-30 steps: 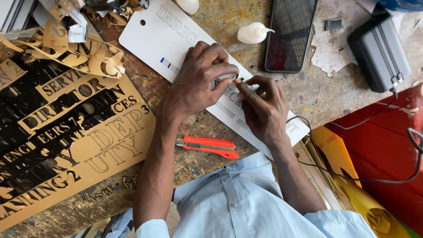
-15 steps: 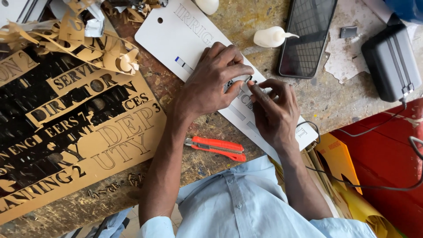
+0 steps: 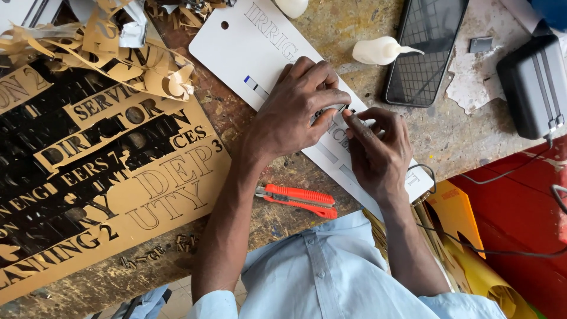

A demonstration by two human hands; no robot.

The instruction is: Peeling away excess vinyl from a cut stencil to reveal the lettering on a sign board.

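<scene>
One white sign plate (image 3: pixel 236 44) is laid across the scarred wooden table (image 3: pixel 283 177). It is pressed flat by the left hand (image 3: pixel 298 106), fingers spread, while a small letter piece is pinched on it by the right hand (image 3: pixel 378 150); the piece is barely made out. One orange knife (image 3: pixel 297 201), one phone (image 3: pixel 425 50), two white glue bottles (image 3: pixel 381 50) and one cut-out gold sheet (image 3: pixel 171 195) are counted. The upper bottle is cut off.

white sign plate (image 3: pixel 248 44): rounded, slanting across centre, grey lettering, under both hands | tan-and-black cut lettering sheet (image 3: pixel 94 177): left | dark phone screen (image 3: pixel 428 47): top right, black
</scene>
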